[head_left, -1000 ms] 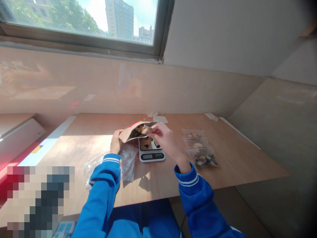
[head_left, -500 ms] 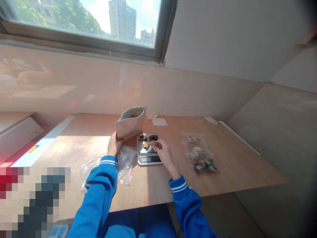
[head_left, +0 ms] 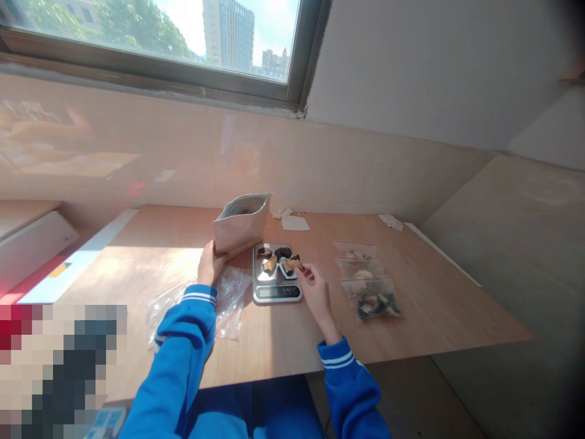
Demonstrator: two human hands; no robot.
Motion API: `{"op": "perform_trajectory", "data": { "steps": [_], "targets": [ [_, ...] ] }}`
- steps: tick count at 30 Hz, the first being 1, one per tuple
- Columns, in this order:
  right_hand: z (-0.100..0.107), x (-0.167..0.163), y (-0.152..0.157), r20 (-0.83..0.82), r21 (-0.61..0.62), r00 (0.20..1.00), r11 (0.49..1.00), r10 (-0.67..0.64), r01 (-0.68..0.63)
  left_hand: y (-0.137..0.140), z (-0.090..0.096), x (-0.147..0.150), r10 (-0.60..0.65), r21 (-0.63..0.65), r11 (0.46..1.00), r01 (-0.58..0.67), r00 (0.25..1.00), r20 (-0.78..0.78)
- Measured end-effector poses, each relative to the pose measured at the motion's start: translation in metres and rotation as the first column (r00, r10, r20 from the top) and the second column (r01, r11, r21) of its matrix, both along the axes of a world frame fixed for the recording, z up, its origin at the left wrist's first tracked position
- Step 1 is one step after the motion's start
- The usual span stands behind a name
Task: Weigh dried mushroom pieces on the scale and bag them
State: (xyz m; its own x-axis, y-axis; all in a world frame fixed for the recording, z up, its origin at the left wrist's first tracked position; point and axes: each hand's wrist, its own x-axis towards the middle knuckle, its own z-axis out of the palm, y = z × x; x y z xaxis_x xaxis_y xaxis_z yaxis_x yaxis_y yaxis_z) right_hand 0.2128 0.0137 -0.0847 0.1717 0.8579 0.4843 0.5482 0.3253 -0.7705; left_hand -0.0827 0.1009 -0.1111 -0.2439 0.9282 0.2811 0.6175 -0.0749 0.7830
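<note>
My left hand (head_left: 211,263) is closed on the lower left side of a pale brown stand-up pouch (head_left: 240,230), whose top gapes. My right hand (head_left: 316,291) pinches a brown, dark-edged piece of dried mushroom (head_left: 292,264) at the right side of a kitchen scale (head_left: 280,291). On the scale's plate lie a few other pieces: a tan one (head_left: 269,263), a dark one (head_left: 283,252) and a smaller one (head_left: 264,251). The scale's display is too small to read.
Clear plastic bags (head_left: 231,299) lie crumpled left of the scale. To the right, zip bags (head_left: 377,305) with dried pieces overlap in a row. White paper (head_left: 295,224) and a crumpled tissue (head_left: 390,222) lie near the wall. The tabletop (head_left: 439,305) ends at the front right.
My right hand has moved right, from above the plate to its right edge, with a mushroom piece at its fingertips. The tan piece now lies apart on the plate. My left hand stays on the pouch.
</note>
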Motion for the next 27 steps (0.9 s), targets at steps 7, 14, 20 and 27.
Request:
{"op": "perform_trajectory", "data": {
  "steps": [7,14,20,27],
  "targets": [
    [0.008,-0.010,-0.031,-0.003,0.051,0.998,0.997,0.065,-0.064,0.004,-0.001,0.001,-0.001,-0.012,1.000,0.001,1.000,-0.017],
    [0.006,-0.029,-0.033,0.051,0.057,0.990,0.990,0.128,-0.131,0.002,0.002,0.001,0.005,-0.020,1.000,-0.006,0.999,-0.040],
    [0.000,-0.048,-0.010,0.317,0.025,0.944,0.995,0.088,-0.101,0.002,0.005,0.002,-0.003,-0.027,1.000,0.002,0.999,-0.052],
    [-0.009,-0.045,0.000,0.471,-0.050,0.876,0.994,0.105,-0.092,0.001,0.007,0.003,-0.016,-0.007,1.000,0.015,0.998,-0.056]
  ]
}}
